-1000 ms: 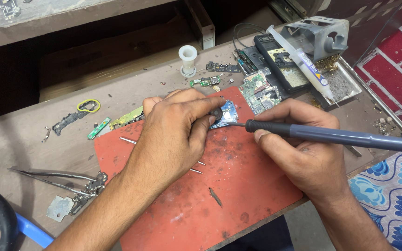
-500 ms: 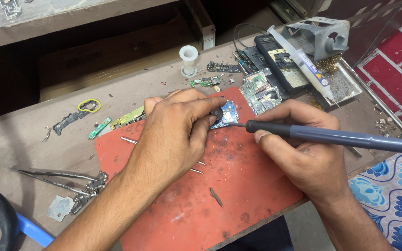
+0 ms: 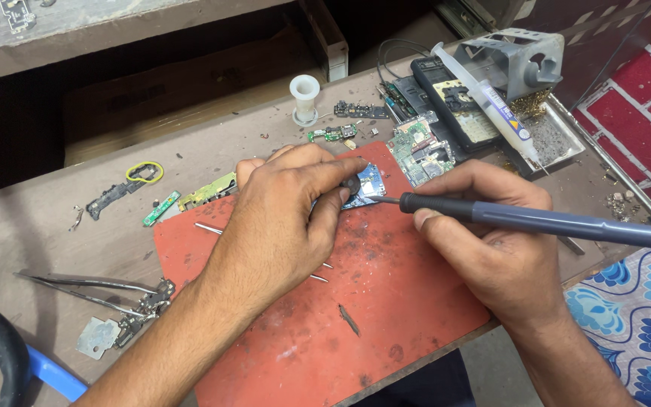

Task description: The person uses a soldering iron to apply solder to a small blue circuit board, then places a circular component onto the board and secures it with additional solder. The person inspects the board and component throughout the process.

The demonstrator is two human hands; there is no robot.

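Observation:
My left hand (image 3: 288, 218) presses down on a small blue circuit board (image 3: 365, 185) at the far edge of a red work mat (image 3: 386, 301), thumb and forefinger pinching it beside a small dark round part. My right hand (image 3: 491, 241) grips a dark soldering iron (image 3: 536, 222) like a pen. Its tip touches the board's right edge. The iron's handle runs off to the right, where a cable hangs.
A green phone board (image 3: 420, 151), a dark phone frame (image 3: 453, 105), a flux syringe (image 3: 491, 102) and a metal iron stand (image 3: 514, 56) lie behind. A white solder spool (image 3: 304, 96), small board scraps (image 3: 205, 192), tweezers (image 3: 92, 286) and metal shields sit on the brown bench.

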